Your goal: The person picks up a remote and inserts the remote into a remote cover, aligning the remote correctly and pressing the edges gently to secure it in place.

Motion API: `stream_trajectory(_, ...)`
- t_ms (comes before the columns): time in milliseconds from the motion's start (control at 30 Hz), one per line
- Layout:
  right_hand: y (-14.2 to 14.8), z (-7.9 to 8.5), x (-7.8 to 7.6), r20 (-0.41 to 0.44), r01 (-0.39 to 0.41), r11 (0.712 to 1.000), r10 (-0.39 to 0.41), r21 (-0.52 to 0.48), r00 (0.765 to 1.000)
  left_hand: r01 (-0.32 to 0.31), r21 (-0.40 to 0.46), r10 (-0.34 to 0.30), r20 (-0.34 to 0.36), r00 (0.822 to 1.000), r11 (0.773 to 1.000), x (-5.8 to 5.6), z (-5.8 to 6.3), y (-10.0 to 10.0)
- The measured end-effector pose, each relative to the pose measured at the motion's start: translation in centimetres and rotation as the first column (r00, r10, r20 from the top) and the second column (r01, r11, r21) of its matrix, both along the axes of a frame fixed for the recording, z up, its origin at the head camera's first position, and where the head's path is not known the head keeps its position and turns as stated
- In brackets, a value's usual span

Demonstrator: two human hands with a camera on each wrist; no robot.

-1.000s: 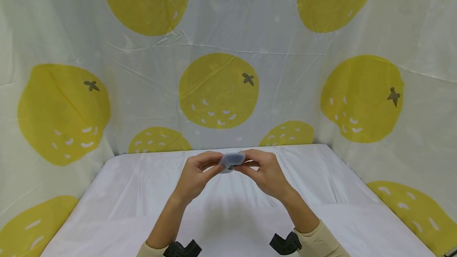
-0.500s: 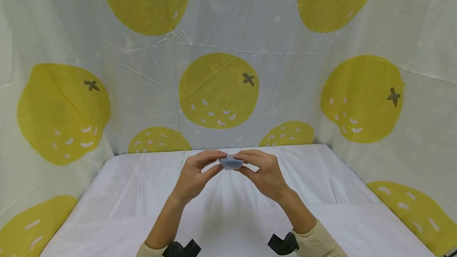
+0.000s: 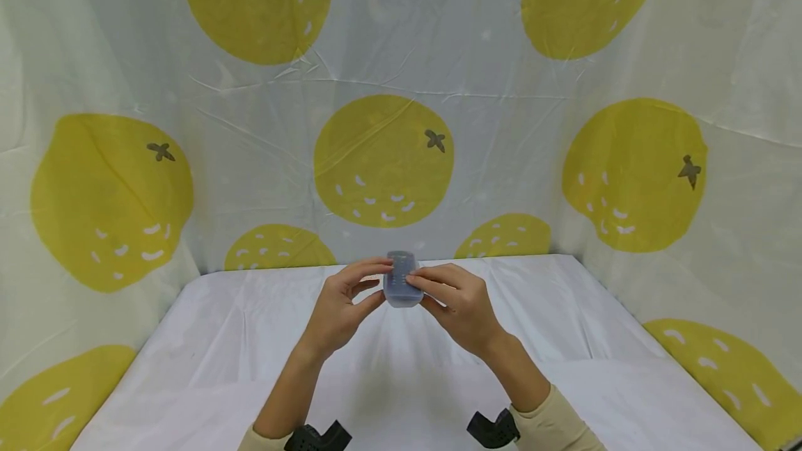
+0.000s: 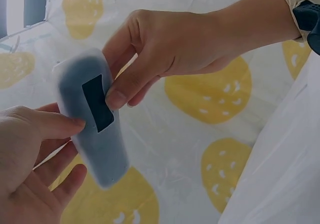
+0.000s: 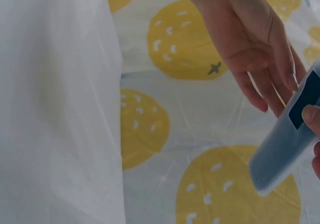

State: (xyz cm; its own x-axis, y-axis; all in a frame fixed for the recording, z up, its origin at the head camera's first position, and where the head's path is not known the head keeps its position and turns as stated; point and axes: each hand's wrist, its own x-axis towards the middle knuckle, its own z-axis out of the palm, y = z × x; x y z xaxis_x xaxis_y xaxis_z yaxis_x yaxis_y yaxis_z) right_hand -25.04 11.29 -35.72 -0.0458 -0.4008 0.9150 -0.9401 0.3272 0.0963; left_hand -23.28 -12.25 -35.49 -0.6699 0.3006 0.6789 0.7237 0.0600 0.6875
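Both hands hold a translucent blue-grey oblong case (image 3: 401,289) up in front of the lemon-print sheet. Rows of small marks run along its face in the head view. A dark rectangular panel with a pale border shows on the other face of the case (image 4: 77,93) in the left wrist view. My left hand (image 3: 338,308) pinches the left edge, thumb below and fingertips above. From the right, my right hand (image 3: 464,305) pinches it, its fingertips lying on the marked face. In the left wrist view the right thumb (image 4: 127,86) presses beside the dark panel.
A white-covered table (image 3: 401,395) lies below the hands. Hanging sheets with printed yellow lemons (image 3: 385,159) enclose its back and sides. A dark mount (image 3: 318,437) sits at the left wrist, and another dark mount (image 3: 493,429) at the right.
The case has turned in the hands from a foreshortened, end-on view to showing its long marked face. The right fingertips have shifted onto that face; both hands stay in nearly the same place.
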Motion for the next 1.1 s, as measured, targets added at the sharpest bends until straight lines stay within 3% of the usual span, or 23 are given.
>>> stream_trajectory(100,0.02,-0.12,-0.08,-0.004,0.019,1.000,-0.019,0.009,1.000,-0.011,0.054,0.006,0.099,0.995,0.999,0.03,0.13,-0.11)
stream_trajectory(167,0.04,-0.19,-0.08,-0.004,0.033,0.999,-0.033,0.019,0.999,-0.036,0.096,0.016,0.200,0.980,0.995,0.08,0.23,-0.16)
stream_trajectory(333,0.02,-0.23,0.02,-0.028,0.060,0.998,-0.059,0.036,0.998,-0.089,0.133,0.024,0.429,0.903,0.987,0.27,0.65,-0.10)
stream_trajectory(467,-0.03,-0.32,0.01,-0.058,0.066,0.996,-0.063,0.052,0.996,-0.009,0.130,-0.062,0.533,0.844,0.992,0.40,0.92,0.01)
stream_trajectory(567,-0.08,-0.41,0.03,-0.067,0.071,0.994,-0.066,0.078,0.996,0.066,0.137,-0.132,0.562,0.817,0.988,0.45,0.91,0.12)
stream_trajectory(667,-0.11,-0.38,0.21,-0.057,0.086,0.990,-0.080,0.110,0.995,0.088,0.150,-0.159,0.570,0.806,0.985,0.49,0.82,0.23)
stream_trajectory(867,-0.10,-0.42,0.28,-0.041,0.102,0.986,-0.098,0.135,0.994,0.058,0.160,-0.142,0.582,0.801,0.985,0.57,0.78,0.33)
stream_trajectory(1000,-0.03,-0.36,0.18,-0.030,0.105,0.985,-0.102,0.135,0.994,0.050,0.170,-0.140,0.576,0.806,0.984,0.55,0.77,0.35)
stream_trajectory(1100,0.05,-0.24,0.17,0.025,0.102,0.988,-0.106,0.118,0.994,0.045,0.190,-0.146,0.562,0.814,0.981,0.52,0.78,0.37)
